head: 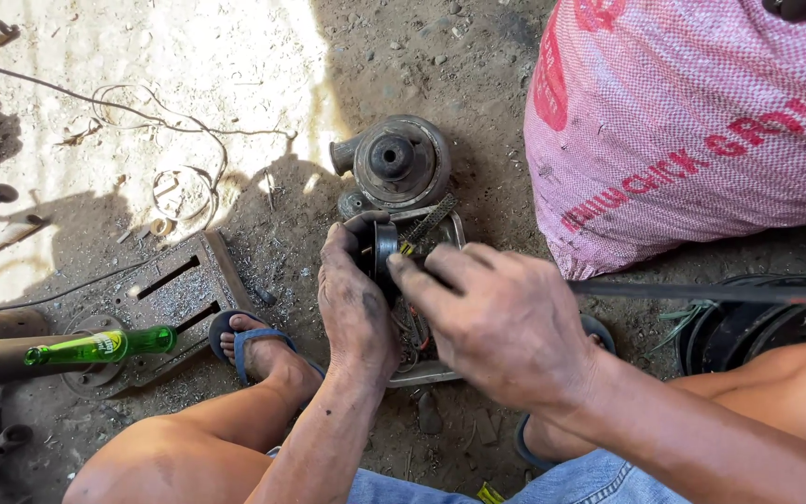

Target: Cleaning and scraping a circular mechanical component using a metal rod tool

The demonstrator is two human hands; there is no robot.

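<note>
My left hand (pixel 354 303) grips a small dark round metal part (pixel 380 250), held upright over a shallow metal tray (pixel 422 375) on the dirt floor. My right hand (pixel 501 317) closes on the same part from the right, fingers pressing against its face. The hands hide most of the part and of the tray's contents; a few wires and a file-like strip (pixel 429 220) show at the tray's far end. Just beyond the tray sits a round grey metal housing (pixel 401 161) with a short side pipe.
A big pink woven sack (pixel 692 121) fills the upper right. A green glass bottle (pixel 100 347) lies on a slotted metal base plate (pixel 174 294) at left, beside my sandalled foot (pixel 258 347). Loose wire (pixel 179 187) lies on the ground. Dark round parts (pixel 767 322) sit at right.
</note>
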